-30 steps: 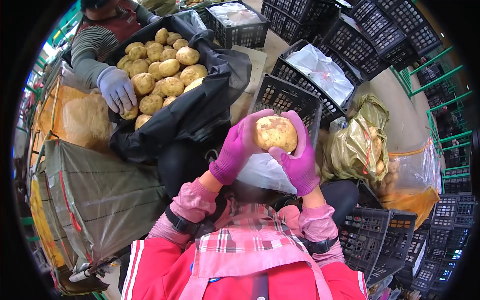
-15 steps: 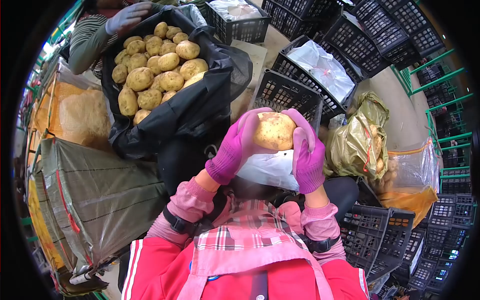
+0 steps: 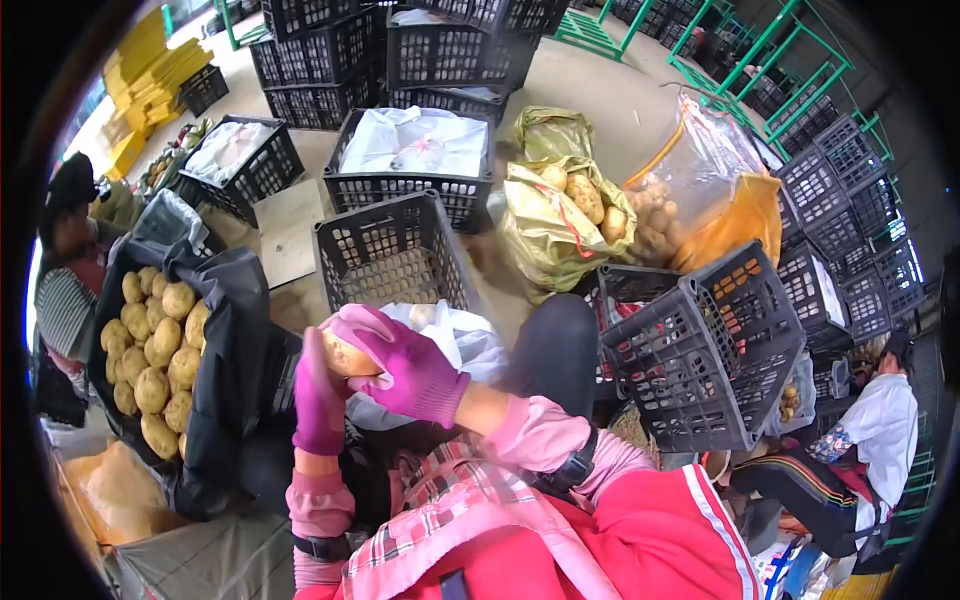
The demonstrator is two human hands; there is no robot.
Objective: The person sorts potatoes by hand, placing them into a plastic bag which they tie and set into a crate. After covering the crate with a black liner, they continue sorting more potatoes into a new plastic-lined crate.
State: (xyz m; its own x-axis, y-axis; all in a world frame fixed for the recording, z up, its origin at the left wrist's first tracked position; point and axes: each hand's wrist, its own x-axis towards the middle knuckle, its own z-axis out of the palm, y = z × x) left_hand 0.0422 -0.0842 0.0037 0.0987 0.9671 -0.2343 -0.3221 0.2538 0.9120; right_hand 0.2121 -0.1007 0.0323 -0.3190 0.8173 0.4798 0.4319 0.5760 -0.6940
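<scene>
My left hand (image 3: 322, 397) and my right hand (image 3: 405, 365), both in pink-purple gloves, are closed around one potato (image 3: 347, 356) between them. The right hand's fingers cover much of its top. Just beyond and below them, white plastic (image 3: 470, 340) lines an open spot in front of an upright black crate (image 3: 395, 265). To the left, many potatoes (image 3: 152, 390) fill a container lined with black cloth (image 3: 235, 370).
An olive bag of potatoes (image 3: 560, 225) and an orange mesh bag (image 3: 735, 225) stand beyond my knee. Tilted black crates (image 3: 700, 350) are at the right. One person (image 3: 70, 290) is at far left, another (image 3: 870, 440) at lower right.
The view has swung to the right, so the potato container sits farther left and lower. My hands have turned, and the right one now covers more of the potato.
</scene>
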